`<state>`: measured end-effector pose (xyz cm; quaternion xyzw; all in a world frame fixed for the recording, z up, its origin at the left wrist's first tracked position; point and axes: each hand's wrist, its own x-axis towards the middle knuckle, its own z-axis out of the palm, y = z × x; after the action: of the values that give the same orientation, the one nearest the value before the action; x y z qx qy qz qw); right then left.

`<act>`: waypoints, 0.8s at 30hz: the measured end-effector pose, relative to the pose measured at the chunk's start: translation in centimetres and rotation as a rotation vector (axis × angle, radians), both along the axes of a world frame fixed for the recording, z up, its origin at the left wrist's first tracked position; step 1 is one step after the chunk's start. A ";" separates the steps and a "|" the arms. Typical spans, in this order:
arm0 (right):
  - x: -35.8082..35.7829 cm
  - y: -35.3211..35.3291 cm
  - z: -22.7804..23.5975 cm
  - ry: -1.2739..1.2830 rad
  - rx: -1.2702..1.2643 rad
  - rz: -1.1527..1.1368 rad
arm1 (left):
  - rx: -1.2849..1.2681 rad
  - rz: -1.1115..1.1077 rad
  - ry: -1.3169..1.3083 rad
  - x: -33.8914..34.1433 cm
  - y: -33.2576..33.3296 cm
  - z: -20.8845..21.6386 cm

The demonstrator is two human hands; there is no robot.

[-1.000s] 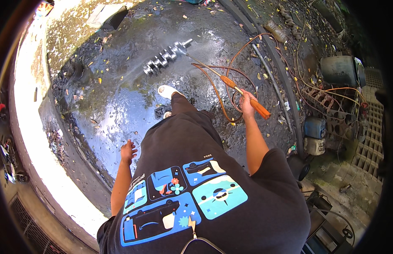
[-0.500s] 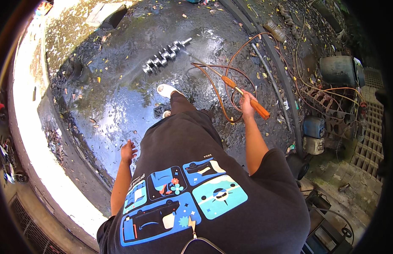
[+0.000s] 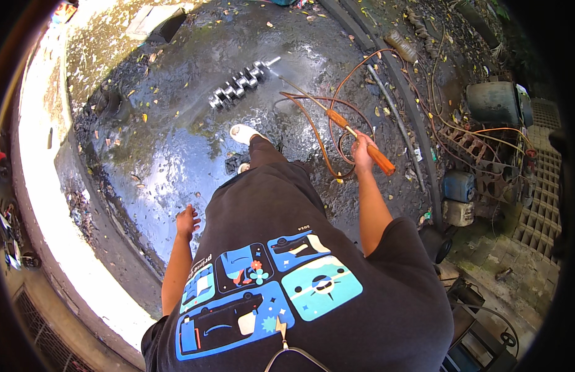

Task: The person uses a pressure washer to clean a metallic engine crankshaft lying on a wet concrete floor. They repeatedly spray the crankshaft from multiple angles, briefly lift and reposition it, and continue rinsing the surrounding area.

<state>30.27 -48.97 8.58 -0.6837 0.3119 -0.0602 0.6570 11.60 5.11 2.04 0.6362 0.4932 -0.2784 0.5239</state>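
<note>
My right hand (image 3: 363, 152) is wrapped round the spray lance (image 3: 337, 118), a long thin metal wand with orange grips. Its tip points forward and left, close to the far end of a shiny metal crankshaft (image 3: 239, 85) that lies on the wet ground. A faint spray shows at the tip. From the lance trails a reddish-brown hose (image 3: 312, 127), looped on the ground. Beside my body hangs my left hand (image 3: 187, 221), holding nothing, its fingers loosely bent and apart.
My white-shod foot (image 3: 244, 132) stands just short of the crankshaft. On the right, a metal pipe (image 3: 396, 124) lies along a dark raised edge, with a blue jerrycan (image 3: 459, 186) and a large greenish drum (image 3: 495, 103) beyond. A pale concrete ledge (image 3: 45, 161) curves along the left.
The lance tip has shifted slightly to the right and away, toward the crankshaft's far end. The crankshaft and my left hand stay where they were.
</note>
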 end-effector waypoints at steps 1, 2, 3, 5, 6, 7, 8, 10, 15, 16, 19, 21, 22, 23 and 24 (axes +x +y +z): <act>0.0 0.1 0.2 -0.001 -0.008 0.006 | -0.009 0.009 -0.004 0.0 0.0 0.0; 0.0 0.3 0.4 0.017 -0.012 -0.001 | -0.015 0.014 -0.007 -0.1 0.1 0.0; 0.1 0.4 0.7 0.009 -0.006 -0.008 | -0.012 0.013 -0.008 -0.2 0.1 0.0; 0.5 0.8 1.5 0.027 0.016 -0.048 | -0.031 0.027 0.003 -0.4 0.2 -0.2; 0.8 1.0 2.0 0.011 -0.032 -0.010 | -0.026 0.022 0.003 -0.5 0.3 -0.3; 1.3 1.2 2.5 -0.004 -0.080 0.026 | -0.040 0.042 0.015 -0.6 0.4 -0.5; 1.9 1.4 2.9 -0.006 -0.132 0.055 | -0.044 0.053 0.023 -0.8 0.4 -0.7; 3.6 2.0 3.7 -0.049 -0.202 0.081 | -0.056 0.061 0.030 -0.7 0.5 -1.3; 9.9 2.9 5.7 -0.060 -0.380 0.190 | -0.084 0.106 0.042 0.2 1.4 -2.6; 10.9 3.0 5.9 -0.096 -0.372 0.239 | -0.088 0.114 0.048 0.2 1.4 -2.6; 16.0 3.3 5.6 -0.062 -0.492 0.285 | -0.052 0.169 0.057 1.2 1.6 -2.3; 19.7 3.1 5.4 0.059 -0.497 0.346 | -0.041 0.174 0.049 2.4 1.8 -2.0; 21.4 3.2 5.1 0.041 -0.552 0.379 | -0.040 0.204 0.044 2.9 1.9 -1.8; 23.2 3.4 4.8 0.038 -0.611 0.405 | -0.040 0.231 0.035 3.4 2.2 -1.6; 25.1 3.8 4.5 0.045 -0.664 0.430 | -0.033 0.267 0.034 4.0 2.5 -1.3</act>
<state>55.36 -45.20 13.06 -0.9099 0.1396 -0.0037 0.3907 15.65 7.59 0.70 0.5516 0.5776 -0.2249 0.5581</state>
